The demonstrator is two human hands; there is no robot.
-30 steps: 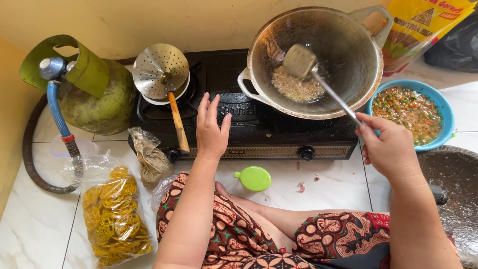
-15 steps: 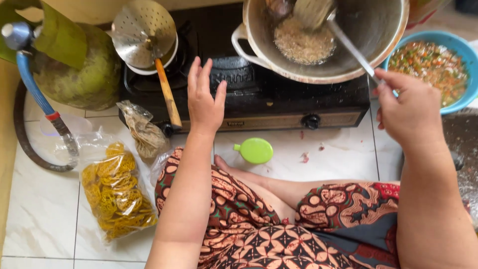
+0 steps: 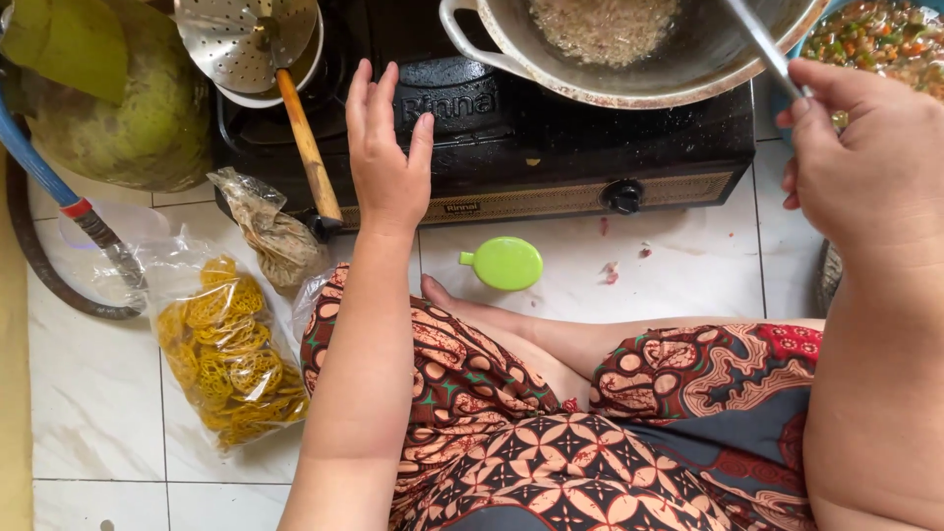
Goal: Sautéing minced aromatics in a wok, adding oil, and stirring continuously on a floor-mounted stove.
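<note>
A floor of white glazed tiles [image 3: 688, 265] is seen from above, with a low black two-burner gas stove [image 3: 551, 147] set on it against a yellow wall strip at the left. A dented grey metal wok [image 3: 629, 69] with a looped side handle is placed on the stove's right burner, and pale minced bits are spread over its bottom. The thin shiny metal handle of a spatula [image 3: 762, 44] is pinched in the right hand [image 3: 865, 157], fingers curled shut around it just outside the wok's rim; its blade is cut off by the frame. The left hand [image 3: 388, 152] is held flat over the stove's front edge, fingers straight and pressed together, grasping nothing. Just beside it lies a perforated steel skimmer with a wooden handle [image 3: 295, 118], resting on a white bowl. A green gas cylinder [image 3: 118, 118], a clear bag of yellow curly crackers [image 3: 231, 354], a round green lid [image 3: 506, 263] and a blue bowl of chopped vegetables [image 3: 875, 29] are set around.
</note>
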